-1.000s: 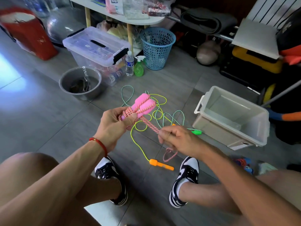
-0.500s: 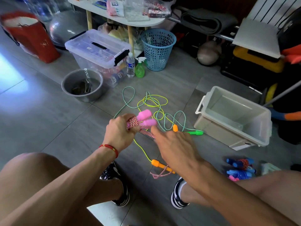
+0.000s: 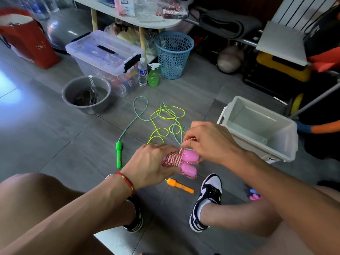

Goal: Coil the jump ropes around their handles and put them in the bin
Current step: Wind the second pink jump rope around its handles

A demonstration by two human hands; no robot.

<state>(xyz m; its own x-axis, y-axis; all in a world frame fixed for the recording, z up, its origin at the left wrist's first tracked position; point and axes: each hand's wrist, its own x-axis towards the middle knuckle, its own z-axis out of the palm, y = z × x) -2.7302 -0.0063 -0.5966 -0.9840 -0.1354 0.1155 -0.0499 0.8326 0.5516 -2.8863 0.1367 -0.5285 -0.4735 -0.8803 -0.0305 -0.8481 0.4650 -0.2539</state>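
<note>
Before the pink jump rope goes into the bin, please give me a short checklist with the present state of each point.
1. Left hand grips the pink handles: ok.
2. Pink-and-white cord is wound around the handles: ok.
3. Cord end is secured: not ok; right hand pinches it above the handles.
4. White bin is open with room inside: ok.
5. Bundle is free of the green rope and yellow rope: cannot tell; the hands hide that spot.
</note>
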